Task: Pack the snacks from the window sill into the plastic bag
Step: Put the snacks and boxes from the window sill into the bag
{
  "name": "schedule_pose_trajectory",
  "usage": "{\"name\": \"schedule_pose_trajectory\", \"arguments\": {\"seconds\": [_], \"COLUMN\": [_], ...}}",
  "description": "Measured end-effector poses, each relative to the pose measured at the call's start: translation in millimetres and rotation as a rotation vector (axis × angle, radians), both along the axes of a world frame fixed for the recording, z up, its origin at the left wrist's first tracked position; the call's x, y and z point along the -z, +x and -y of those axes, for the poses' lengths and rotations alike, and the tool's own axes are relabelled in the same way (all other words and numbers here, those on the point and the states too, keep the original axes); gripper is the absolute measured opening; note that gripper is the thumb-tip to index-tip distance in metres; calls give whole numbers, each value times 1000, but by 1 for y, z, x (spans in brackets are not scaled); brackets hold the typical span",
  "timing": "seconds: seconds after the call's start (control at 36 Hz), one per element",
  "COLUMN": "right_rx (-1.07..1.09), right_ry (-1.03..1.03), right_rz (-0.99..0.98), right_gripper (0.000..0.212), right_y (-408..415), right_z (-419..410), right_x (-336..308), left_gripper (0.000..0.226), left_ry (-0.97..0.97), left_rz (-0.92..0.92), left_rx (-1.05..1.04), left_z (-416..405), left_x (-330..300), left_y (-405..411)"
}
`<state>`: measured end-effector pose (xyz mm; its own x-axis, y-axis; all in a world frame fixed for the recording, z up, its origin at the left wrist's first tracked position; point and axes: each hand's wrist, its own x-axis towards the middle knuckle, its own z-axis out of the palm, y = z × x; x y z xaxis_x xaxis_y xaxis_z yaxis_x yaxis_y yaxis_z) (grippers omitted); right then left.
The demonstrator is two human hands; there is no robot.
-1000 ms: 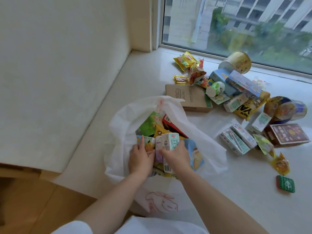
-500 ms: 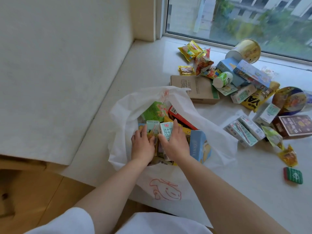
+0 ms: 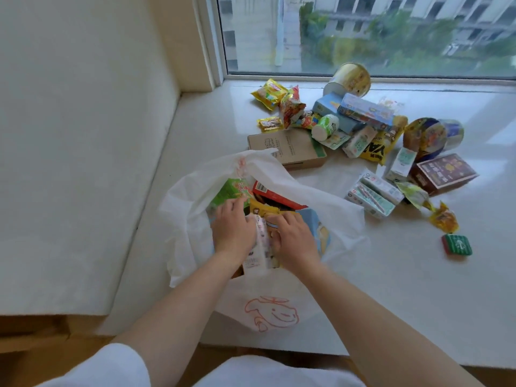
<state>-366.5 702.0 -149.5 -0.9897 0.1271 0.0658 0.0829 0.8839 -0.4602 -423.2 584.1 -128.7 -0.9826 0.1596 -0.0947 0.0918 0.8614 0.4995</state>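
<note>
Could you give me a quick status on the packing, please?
Both hands in plastic bag: left hand, right hand pressing snacks down. Many snacks remain on sill. Nothing blocking.

Open sill (image 3: 212,129) at centre left, between wall and snack pile (image 3: 363,129). Bare surface at lower right. Plastic bag (image 3: 321,196) fills the centre; a cardboard box (image 3: 287,148) touches its far edge.

Single head cam, wide-angle, looking forward and down from above the person's forearms. It's sitting close over the plastic bag (image 3: 321,208) at frame centre, facing the window sill (image 3: 418,289) and the window (image 3: 363,34) along the top. No second view overlapping.
</note>
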Motion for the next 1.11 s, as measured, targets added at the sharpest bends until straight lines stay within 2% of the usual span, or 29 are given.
{"name": "schedule_pose_trajectory", "arguments": {"seconds": [0.06,0.17,0.31,0.39,0.53,0.69,0.89,1.11], "right_rx": [78,183,392,473,514,574,631,826], "right_ry": [-39,-37,-117,-165,-101,-59,-35,-295], "right_rz": [-115,-217,-275,-148,164,438,558,669], "right_gripper": [32,36,36,38,40,42,40,55], "right_y": [7,20,42,59,95,131,129,112], "right_z": [-14,-60,-133,-180,-258,-344,-402,-435], "right_x": [-2,-7,-3,0,24,51,71,99], "left_gripper": [42,40,38,39,40,43,53,62], "left_ry": [-9,59,147,186,179,35,-204,-485], "left_rz": [-39,-83,-184,-203,-146,17,156,48], "left_rx": [54,165,289,316,373,414,481,668], "left_z": [-17,-64,-139,-188,-265,-346,-407,-457], "left_x": [-6,-14,-19,-21,-16,11,50,83], "left_y": [0,8,25,38,58,70,55,42]}}
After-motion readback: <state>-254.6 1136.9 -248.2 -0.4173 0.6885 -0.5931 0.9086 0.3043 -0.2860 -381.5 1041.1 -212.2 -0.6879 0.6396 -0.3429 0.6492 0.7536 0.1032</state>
